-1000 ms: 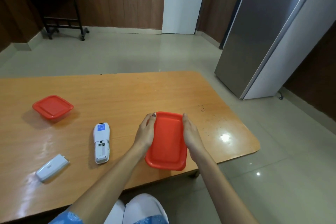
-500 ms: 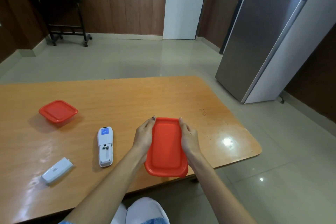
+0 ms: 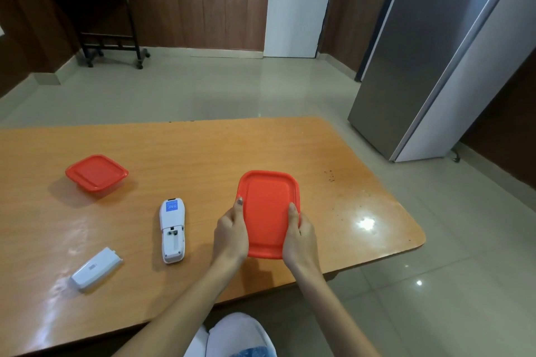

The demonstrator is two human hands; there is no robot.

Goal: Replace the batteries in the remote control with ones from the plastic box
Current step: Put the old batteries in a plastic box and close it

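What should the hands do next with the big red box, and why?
Probably pry open the red box. The left hand and right hand grip its sides, it is closed, and the remote lies with its battery bay open, its cover lying apart on the table.

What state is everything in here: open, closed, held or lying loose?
Rectangular red-lidded box: lid on, held from both sides.
Left hand: grips the box's left edge.
Right hand: grips its right edge.
Square red-lidded box: lid on, resting on the table.
Remote control: face down, battery compartment uncovered.
Battery cover: off, lying apart from the remote.
Door: shut.
Fridge: both doors shut.
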